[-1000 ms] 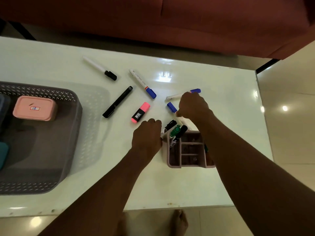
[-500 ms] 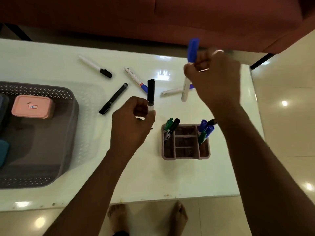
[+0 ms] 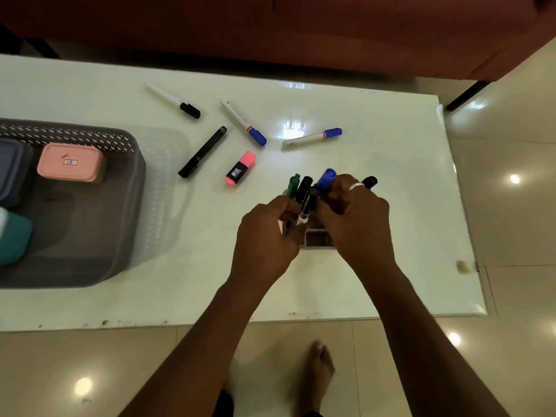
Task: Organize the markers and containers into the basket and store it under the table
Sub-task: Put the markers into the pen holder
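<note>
— Grey plastic basket is sitting at nine o'clock on the white desk, holding a pink container, a teal one and a dark blue one. What is lying loose?

— Going rightward across the far half: a white marker with a black cap at eleven o'clock, a black marker, a pink highlighter, a blue-capped white marker at twelve, and another blue-capped marker at one o'clock.

— And the hands?

— Both are meeting over the pink divided organizer at the centre. The left hand is curling its fingers around a black-capped marker, beside the green and black markers standing in the organizer. The right hand, wearing a ring, is closing around a blue-capped marker; another black cap is poking out past its knuckles.
</note>
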